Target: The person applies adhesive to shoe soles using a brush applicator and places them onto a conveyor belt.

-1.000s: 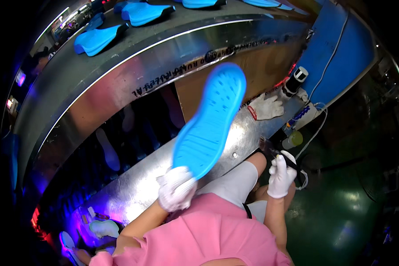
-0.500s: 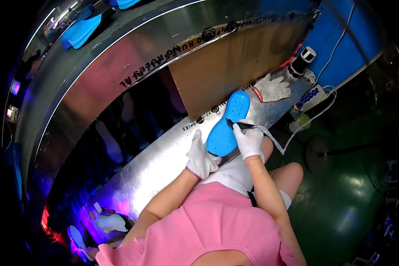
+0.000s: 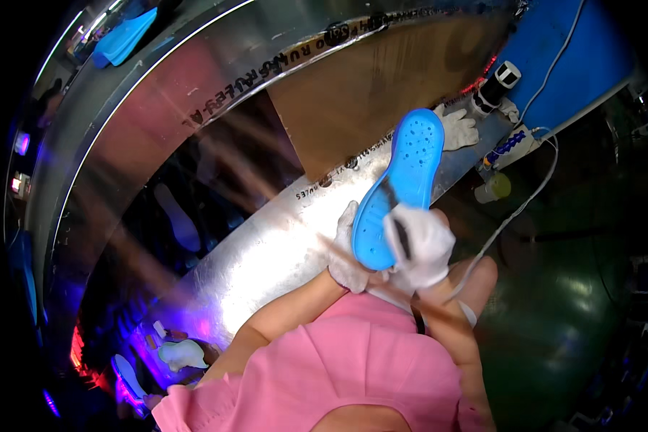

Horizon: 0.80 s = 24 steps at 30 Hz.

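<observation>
A bright blue shoe sole [image 3: 416,169], dotted with small holes at its far end, is held up over the metal bench. My left hand [image 3: 347,259], in a white glove, grips the sole's near left edge, with the thumb along its side and the other fingers hidden beneath. Over the near right part of the sole is my right hand [image 3: 426,248], also gloved in white and blurred by motion. Its fingers are closed around a slim black tool [image 3: 402,239] with a pale cord [image 3: 500,232]. Whether the tool touches the sole I cannot tell.
A white work glove [image 3: 461,129] and a black and white cylinder [image 3: 498,86] lie beyond the sole. Brown cardboard [image 3: 360,97] stands along the bench [image 3: 266,266]. A yellowish cup [image 3: 493,187] is at the right. Another blue piece [image 3: 124,37] rests on the far-left belt.
The sole has risen and shifted right, with my left hand following it. My right hand has moved right and nearer me, turning the black tool.
</observation>
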Available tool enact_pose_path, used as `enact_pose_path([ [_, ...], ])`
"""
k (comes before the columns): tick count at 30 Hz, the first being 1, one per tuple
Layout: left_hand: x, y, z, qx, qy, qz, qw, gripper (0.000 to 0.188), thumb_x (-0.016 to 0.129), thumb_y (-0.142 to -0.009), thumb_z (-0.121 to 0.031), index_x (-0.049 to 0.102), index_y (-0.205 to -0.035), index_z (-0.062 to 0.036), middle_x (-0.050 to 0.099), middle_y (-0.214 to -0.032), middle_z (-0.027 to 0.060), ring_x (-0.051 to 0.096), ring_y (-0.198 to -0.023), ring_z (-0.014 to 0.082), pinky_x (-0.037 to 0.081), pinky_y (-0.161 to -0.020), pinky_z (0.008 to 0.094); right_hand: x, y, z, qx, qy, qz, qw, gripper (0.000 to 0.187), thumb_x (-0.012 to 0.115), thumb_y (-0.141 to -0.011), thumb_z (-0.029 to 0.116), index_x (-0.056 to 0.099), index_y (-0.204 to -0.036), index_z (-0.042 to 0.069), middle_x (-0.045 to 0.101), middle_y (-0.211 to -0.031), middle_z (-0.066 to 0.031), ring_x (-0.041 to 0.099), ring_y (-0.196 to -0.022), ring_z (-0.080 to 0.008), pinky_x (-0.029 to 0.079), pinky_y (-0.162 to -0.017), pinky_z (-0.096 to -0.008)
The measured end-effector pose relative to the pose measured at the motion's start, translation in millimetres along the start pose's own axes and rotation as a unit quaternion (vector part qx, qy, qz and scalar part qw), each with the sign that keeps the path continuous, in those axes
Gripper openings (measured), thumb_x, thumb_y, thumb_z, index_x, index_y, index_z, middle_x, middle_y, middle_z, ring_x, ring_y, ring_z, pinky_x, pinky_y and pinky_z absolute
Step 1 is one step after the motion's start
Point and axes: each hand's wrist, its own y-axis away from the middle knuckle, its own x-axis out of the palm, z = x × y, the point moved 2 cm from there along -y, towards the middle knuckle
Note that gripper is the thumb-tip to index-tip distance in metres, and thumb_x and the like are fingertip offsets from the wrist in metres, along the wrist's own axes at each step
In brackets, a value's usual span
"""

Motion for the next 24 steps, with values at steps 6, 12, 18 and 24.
enact_pose_path([
  [6, 42.6, 13.6, -6.2, -0.137, 0.057, -0.058, 0.987, 0.092, 0.03, -0.082, -0.084, 0.063, -0.108, -0.0021, 0.067, -0.094, 0.0237, 0.063, -0.065, 0.032, 0.041, -0.042, 0.0338, -9.9, 8.0, -7.5, 0.324, -0.261, -0.108, 0.903, 0.02, 0.077, -0.075, 0.0, 0.069, -0.093, 0.001, 0.066, -0.076, -0.0116, 0.065, -0.065, -0.0172, 0.051, -0.059, -0.0296],
  [12, 38.8, 11.9, 6.1, 0.051, 0.15, -0.082, 0.984, 0.068, 0.042, -0.096, -0.059, 0.051, -0.134, -0.0034, 0.066, -0.107, 0.0191, 0.066, -0.081, 0.0279, 0.056, -0.067, 0.036, -16.7, 29.6, 32.5, 0.04, -0.208, 0.068, 0.975, 0.021, 0.075, -0.076, -0.003, 0.068, -0.096, -0.003, 0.068, -0.084, -0.0144, 0.067, -0.072, -0.0252, 0.054, -0.07, -0.0333],
  [18, 70.2, 20.0, -21.4, 0.0, 0.027, -0.03, 0.999, 0.089, 0.024, -0.09, -0.076, 0.055, -0.127, -0.001, 0.067, -0.096, 0.0224, 0.062, -0.061, 0.0281, 0.047, -0.047, 0.0312, -17.3, 22.8, 25.8, -0.102, -0.005, 0.093, 0.99, 0.013, 0.062, -0.09, 0.0, 0.062, -0.103, -0.002, 0.066, -0.09, -0.0114, 0.063, -0.078, -0.018, 0.051, -0.071, -0.0307],
  [24, 30.4, 11.8, -34.7, -0.004, -0.013, 0.123, 0.992, 0.088, 0.025, -0.095, -0.07, 0.055, -0.126, 0.0063, 0.066, -0.095, 0.0322, 0.067, -0.065, 0.031, 0.051, -0.042, 0.031, -17.4, 21.8, 18.6, 0.274, -0.211, 0.016, 0.938, 0.02, 0.066, -0.086, -0.001, 0.063, -0.107, -0.002, 0.067, -0.098, -0.0103, 0.064, -0.083, -0.0199, 0.052, -0.079, -0.0323],
])
